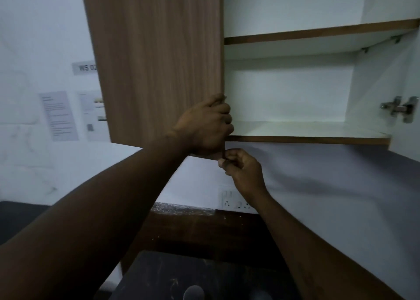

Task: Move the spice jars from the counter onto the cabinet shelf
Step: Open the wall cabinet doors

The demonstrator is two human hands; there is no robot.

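Step in hand: access to the cabinet. No jar is held.

1. The left hand [204, 123] grips the free right edge of the wood door [156, 61], fingers curled round it.
2. The right hand [242, 169] pinches the lower right corner of the same door between thumb and fingertips.
3. The right half of the cabinet stands open. The cabinet shelf [306, 130] and the upper shelf [318, 32] show bare white surfaces.
4. The spice jars cannot be identified. 2 pale rounded shapes [193, 292] at the near edge, below the counter [181, 209], may be lids; the view is too dim to tell.

Next move, as a judgement: swing the door fully clear, release both hands, then reach down for a jar.

Edges and room: the shelf's front lip sits just right of the left hand. The hinge [397, 110] projects at the far right wall. The widest free entry lies between them.
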